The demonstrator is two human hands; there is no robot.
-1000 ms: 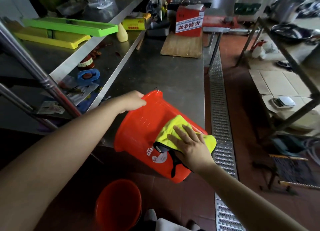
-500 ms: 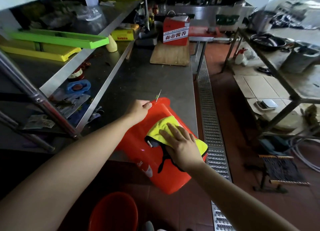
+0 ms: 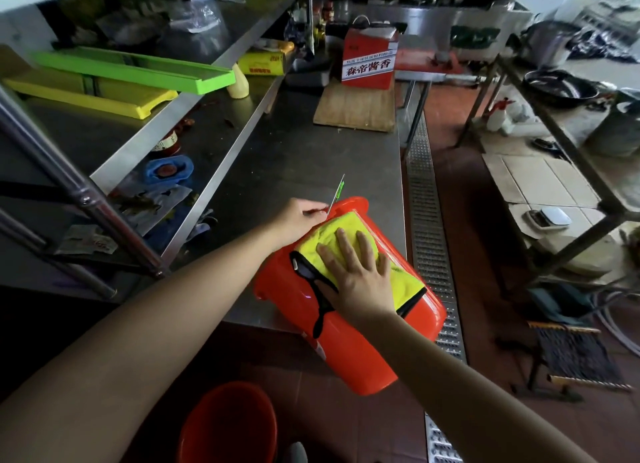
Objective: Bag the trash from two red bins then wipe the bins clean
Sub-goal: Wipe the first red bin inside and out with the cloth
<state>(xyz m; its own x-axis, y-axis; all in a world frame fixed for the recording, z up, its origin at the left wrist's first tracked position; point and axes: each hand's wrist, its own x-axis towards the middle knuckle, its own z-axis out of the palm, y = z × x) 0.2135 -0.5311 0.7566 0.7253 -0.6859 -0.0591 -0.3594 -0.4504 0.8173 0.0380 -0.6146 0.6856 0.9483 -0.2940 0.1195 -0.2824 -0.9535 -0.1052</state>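
A red bin (image 3: 349,344) lies tipped on its side against the front edge of the steel counter (image 3: 304,154), its rim toward the counter and its base toward the floor. My left hand (image 3: 299,218) grips the bin's rim. My right hand (image 3: 356,275) lies flat, fingers spread, pressing a yellow cloth (image 3: 349,240) with black trim onto the bin's outer wall. A second red bin (image 3: 228,424) stands upright on the floor below, at the bottom of the view.
A metal drain grate (image 3: 429,220) runs along the floor right of the counter. A wooden board (image 3: 356,109) and a red box (image 3: 369,58) sit at the counter's far end. Shelves (image 3: 166,116) on the left hold green and yellow trays. A metal rack (image 3: 568,143) stands right.
The bin has turned, its rim now nearer the counter top. My right hand slid the cloth up the bin's side toward the rim. My left hand stayed on the rim.
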